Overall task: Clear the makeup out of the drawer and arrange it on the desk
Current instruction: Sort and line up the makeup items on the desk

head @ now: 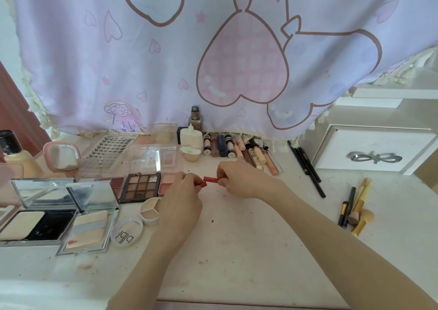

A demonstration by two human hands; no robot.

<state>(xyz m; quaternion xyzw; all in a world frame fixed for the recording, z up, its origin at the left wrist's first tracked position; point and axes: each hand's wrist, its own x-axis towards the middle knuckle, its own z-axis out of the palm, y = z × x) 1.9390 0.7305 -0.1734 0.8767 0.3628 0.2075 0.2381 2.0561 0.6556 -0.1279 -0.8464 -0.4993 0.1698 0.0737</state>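
As both hands [182, 191] pinch: red lipstick [208, 181].

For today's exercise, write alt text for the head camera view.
Two hands, left and right, hold a small red lipstick above a white desk lined with palettes, compacts and tubes; brushes lie right.

There is just one camera – it sits on the person's head and looks forward and down at the desk [237, 238]. It is close, so both arms reach in from 6 o'clock. The curtain [166, 60] fills the top, at 12 o'clock. The drawer box [369, 148] shows at 3 o'clock – the edges bend from the wide lens.
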